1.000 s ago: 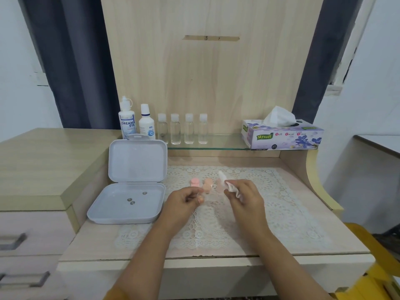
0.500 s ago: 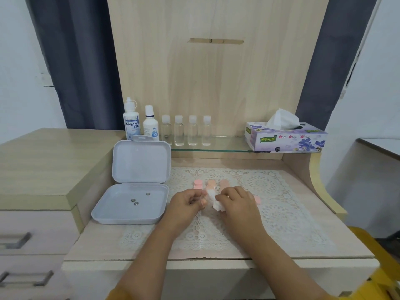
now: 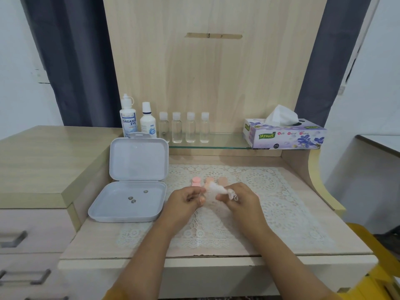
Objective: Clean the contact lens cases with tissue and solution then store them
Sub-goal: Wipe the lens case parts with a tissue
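My left hand holds a small clear lens case part just above the lace mat; the part is blurred and hard to make out. My right hand pinches a crumpled white tissue against it. Behind my hands on the mat lie a pink cap and two peach caps. An open white storage box stands at the left with three small round pieces inside. On the glass shelf stand a Dream Eye solution bottle and a smaller white bottle.
Several small clear bottles line the glass shelf. A Mysoft tissue box sits at the shelf's right end. The lace mat covers the desk. A raised cabinet top with drawers is at the left, a yellow stool at lower right.
My hands stayed together over the mat. My right hand has turned, and the tissue now points left toward the piece in my left hand.
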A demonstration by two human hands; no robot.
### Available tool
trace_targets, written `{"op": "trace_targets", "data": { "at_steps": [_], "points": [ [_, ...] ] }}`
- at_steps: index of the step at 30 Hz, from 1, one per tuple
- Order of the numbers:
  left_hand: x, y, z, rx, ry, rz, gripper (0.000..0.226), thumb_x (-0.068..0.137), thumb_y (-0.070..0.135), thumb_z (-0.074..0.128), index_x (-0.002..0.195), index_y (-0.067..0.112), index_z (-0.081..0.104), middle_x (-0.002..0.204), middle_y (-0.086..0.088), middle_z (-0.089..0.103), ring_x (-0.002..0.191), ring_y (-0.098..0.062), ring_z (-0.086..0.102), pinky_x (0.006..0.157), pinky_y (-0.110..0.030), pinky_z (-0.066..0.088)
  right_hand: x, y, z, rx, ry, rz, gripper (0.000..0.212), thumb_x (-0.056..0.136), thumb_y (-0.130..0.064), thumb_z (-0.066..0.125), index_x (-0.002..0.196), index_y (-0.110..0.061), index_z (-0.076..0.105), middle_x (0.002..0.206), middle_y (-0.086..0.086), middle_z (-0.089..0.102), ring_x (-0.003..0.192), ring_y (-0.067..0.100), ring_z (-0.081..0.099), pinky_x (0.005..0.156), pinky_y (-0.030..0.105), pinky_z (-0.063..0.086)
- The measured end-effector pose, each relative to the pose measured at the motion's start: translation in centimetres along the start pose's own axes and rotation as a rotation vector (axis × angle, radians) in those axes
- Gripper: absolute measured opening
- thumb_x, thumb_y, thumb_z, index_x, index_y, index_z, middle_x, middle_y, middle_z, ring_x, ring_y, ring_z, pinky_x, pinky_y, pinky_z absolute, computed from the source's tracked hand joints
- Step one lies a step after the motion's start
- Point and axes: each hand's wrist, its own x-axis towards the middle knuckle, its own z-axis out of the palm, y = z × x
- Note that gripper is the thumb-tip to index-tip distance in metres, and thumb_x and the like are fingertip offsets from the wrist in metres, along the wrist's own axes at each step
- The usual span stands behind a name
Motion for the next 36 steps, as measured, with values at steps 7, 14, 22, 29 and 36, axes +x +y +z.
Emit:
{"op": "trace_targets", "data": {
  "at_steps": [7, 14, 22, 29, 36],
  "points": [
    [-0.1, 0.2, 0.2, -0.045, 0.002, -0.012, 0.02, 0.085, 0.001, 0.067, 0.097, 0.017, 0.07, 0.097, -0.007, 0.07, 0.094, -0.015, 0.067, 0.085, -0.022, 0.054, 0.4, -0.9, 0.5, -0.198, -0.034, -0.113, 0.013, 0.094, -0.026, 0.059, 0.102, -0.021, 0.068, 0.099, -0.011, 0.057, 0.096, 0.007, 0.05, 0.081, 0.012, 0.035],
    [-0.3, 0.3, 0.0, 0.016, -0.023, 0.029, 0.017, 0.085, 0.002, 0.067, 0.096, 0.012, 0.074, 0.092, -0.008, 0.074, 0.092, -0.023, 0.069, 0.087, -0.032, 0.053, 0.9, -2.1, 2.0, -0.405, -0.117, -0.177, 0.023, 0.085, -0.019, 0.059, 0.106, -0.016, 0.07, 0.1, -0.001, 0.067, 0.096, 0.019, 0.056, 0.085, 0.034, 0.044],
    [-0.2, 0.3, -0.1, 0.068, -0.005, 0.05, 0.026, 0.084, -0.005, 0.06, 0.093, 0.015, 0.075, 0.09, -0.01, 0.074, 0.095, -0.031, 0.067, 0.088, -0.043, 0.052, 0.9, -2.6, 1.0, -0.757, -0.238, -0.38, 0.044, 0.082, -0.044, 0.038, 0.104, -0.03, 0.073, 0.109, -0.009, 0.064, 0.103, 0.022, 0.053, 0.08, 0.037, 0.035],
    [-0.8, 1.0, -0.2, 0.026, -0.09, 0.051, 0.017, 0.087, -0.007, 0.06, 0.097, 0.0, 0.072, 0.083, -0.004, 0.073, 0.079, -0.007, 0.068, 0.073, -0.017, 0.052, 1.6, -3.0, 1.1, -0.763, -0.276, -0.429, 0.022, 0.06, -0.025, 0.088, 0.078, -0.031, 0.078, 0.083, -0.01, 0.067, 0.08, 0.022, 0.06, 0.067, 0.03, 0.031],
    [-0.5, 1.0, -0.4, -0.01, -0.108, -0.033, 0.028, 0.088, -0.004, 0.053, 0.09, 0.011, 0.076, 0.093, -0.015, 0.073, 0.093, -0.026, 0.068, 0.095, -0.034, 0.05, 2.2, -2.4, 0.9, -0.713, -0.267, -0.389, 0.012, 0.086, -0.022, 0.067, 0.094, -0.021, 0.076, 0.1, -0.007, 0.065, 0.099, 0.02, 0.049, 0.076, 0.03, 0.024]
  ]
}}
